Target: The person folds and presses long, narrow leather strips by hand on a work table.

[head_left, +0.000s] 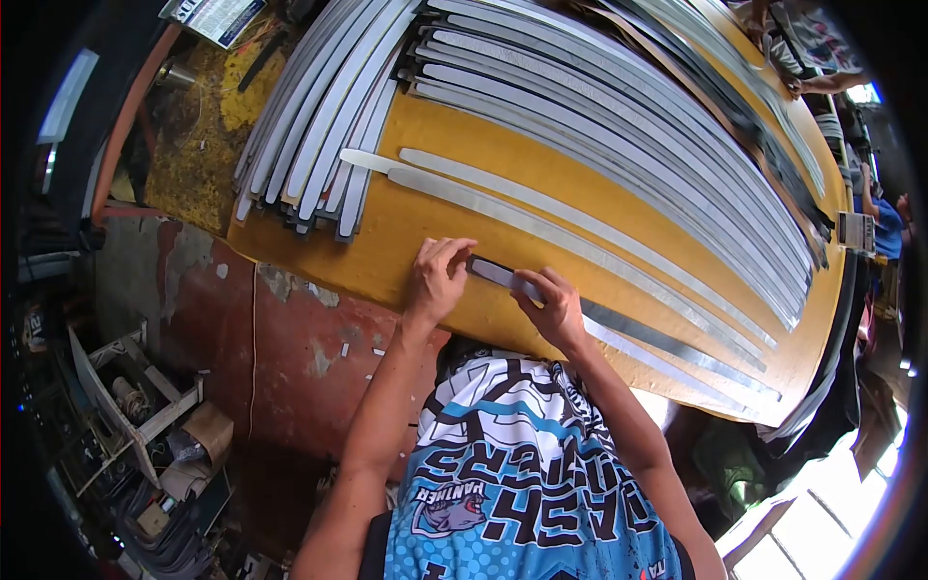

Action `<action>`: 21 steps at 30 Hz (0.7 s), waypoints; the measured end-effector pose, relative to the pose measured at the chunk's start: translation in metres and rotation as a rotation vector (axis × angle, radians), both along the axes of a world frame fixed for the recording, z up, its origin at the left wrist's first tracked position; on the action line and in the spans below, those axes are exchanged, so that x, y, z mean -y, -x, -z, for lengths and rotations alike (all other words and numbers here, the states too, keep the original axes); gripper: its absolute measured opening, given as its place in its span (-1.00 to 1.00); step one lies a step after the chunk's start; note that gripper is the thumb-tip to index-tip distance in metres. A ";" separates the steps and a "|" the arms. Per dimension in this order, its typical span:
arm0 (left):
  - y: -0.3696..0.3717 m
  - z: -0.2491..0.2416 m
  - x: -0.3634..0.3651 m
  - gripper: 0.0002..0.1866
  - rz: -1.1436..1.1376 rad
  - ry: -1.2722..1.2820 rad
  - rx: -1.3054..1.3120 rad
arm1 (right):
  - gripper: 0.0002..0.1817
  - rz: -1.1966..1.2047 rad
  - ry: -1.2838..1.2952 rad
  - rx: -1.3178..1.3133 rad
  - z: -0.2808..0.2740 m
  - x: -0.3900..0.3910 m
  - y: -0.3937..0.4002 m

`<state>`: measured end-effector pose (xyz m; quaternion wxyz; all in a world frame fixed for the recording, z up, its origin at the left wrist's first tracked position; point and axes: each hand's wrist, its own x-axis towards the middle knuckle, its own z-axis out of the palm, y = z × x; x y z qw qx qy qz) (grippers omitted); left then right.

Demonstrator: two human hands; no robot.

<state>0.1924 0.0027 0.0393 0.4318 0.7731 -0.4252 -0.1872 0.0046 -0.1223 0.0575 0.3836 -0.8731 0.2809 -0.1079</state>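
Note:
A long belt strap [495, 274], black with a pale grey strip laid along it, runs along the table's near edge. My right hand [551, 305] is closed on it, thumb and fingers pinching a little way in from its rounded end. At the very tip is my left hand [443, 275], its fingers bent toward the thumb; whatever lies between the fingertips is too small to make out. Beyond both hands lie two pale silvery strips [561, 230], side by side, one overlapping a short whitish piece [365, 159] at its left end.
Many grey and black straps lie in rows on the yellow table [445, 130], with another bundle [324, 126] at the left. Brown and black strips [715, 106] lie farther back. Another person's hand [797, 87] is at the far right edge. A wooden rack [145, 406] stands lower left.

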 end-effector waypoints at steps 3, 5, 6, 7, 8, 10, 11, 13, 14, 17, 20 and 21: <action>-0.002 0.004 -0.001 -0.64 0.017 -0.014 0.037 | -0.71 0.004 0.015 -0.017 0.000 0.000 -0.002; -0.002 0.003 -0.001 -0.65 0.013 -0.011 0.041 | -0.72 0.007 -0.010 0.009 0.002 0.000 -0.002; -0.001 0.003 -0.001 -0.66 0.006 -0.015 0.046 | -0.72 0.009 -0.008 0.009 0.001 0.001 -0.002; -0.002 0.002 0.000 -0.66 0.008 -0.014 0.046 | -0.72 0.009 -0.002 0.008 0.000 0.001 -0.003; -0.002 0.002 0.000 -0.67 0.012 -0.012 0.042 | -0.72 0.008 0.002 0.007 0.000 0.001 -0.003; -0.003 -0.001 0.000 -0.68 0.017 -0.012 0.038 | -0.72 0.005 0.010 0.013 0.001 0.001 -0.003; -0.002 -0.001 0.000 -0.71 0.015 -0.005 0.044 | -0.72 0.001 0.018 0.018 0.002 0.001 -0.003; -0.002 -0.003 0.001 -0.74 0.012 0.001 0.049 | -0.72 0.003 0.020 0.018 0.004 0.000 -0.002; -0.002 -0.004 0.001 -0.74 0.011 0.001 0.048 | -0.72 0.003 0.024 0.018 0.004 0.001 -0.002; -0.002 -0.002 0.001 -0.75 0.011 0.006 0.048 | -0.71 -0.001 0.014 0.006 0.003 0.001 -0.002; -0.002 0.000 0.000 -0.74 0.020 -0.002 0.046 | -0.72 0.005 -0.002 -0.001 0.003 0.000 -0.001; -0.002 -0.001 0.000 -0.72 0.025 -0.017 0.045 | -0.72 0.007 -0.002 -0.003 0.002 0.000 -0.001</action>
